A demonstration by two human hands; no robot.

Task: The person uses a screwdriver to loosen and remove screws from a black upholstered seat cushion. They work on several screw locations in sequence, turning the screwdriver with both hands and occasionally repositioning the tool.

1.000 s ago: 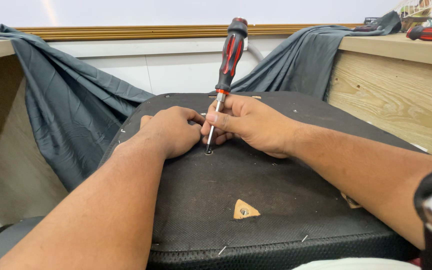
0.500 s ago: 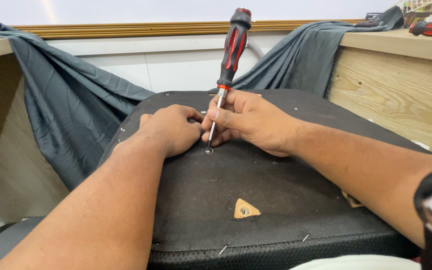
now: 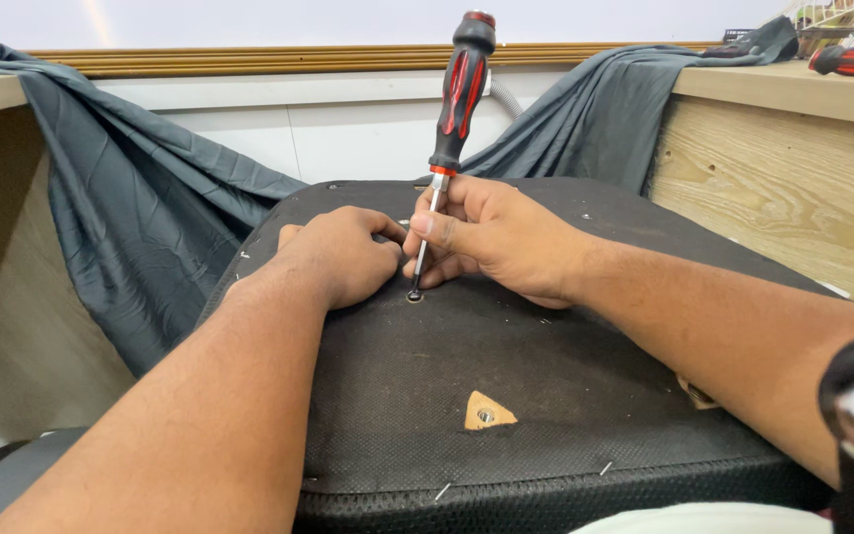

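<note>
The screwdriver (image 3: 455, 109), black and red in the handle, stood nearly upright with its tip set in a small hole (image 3: 414, 295) of the black seat underside (image 3: 506, 366). The right hand (image 3: 491, 240) had its thumb and fingers pinched together on the metal shaft, well below the handle. Just left of those fingers, the left hand (image 3: 338, 255) lay curled, fingertips touching the shaft near the tip. Nearer the person than both hands sat a tan triangular patch (image 3: 486, 411). Grey cloth (image 3: 140, 208) draped beyond the left hand, and a wooden panel (image 3: 783, 188) stood off to the right.
</note>
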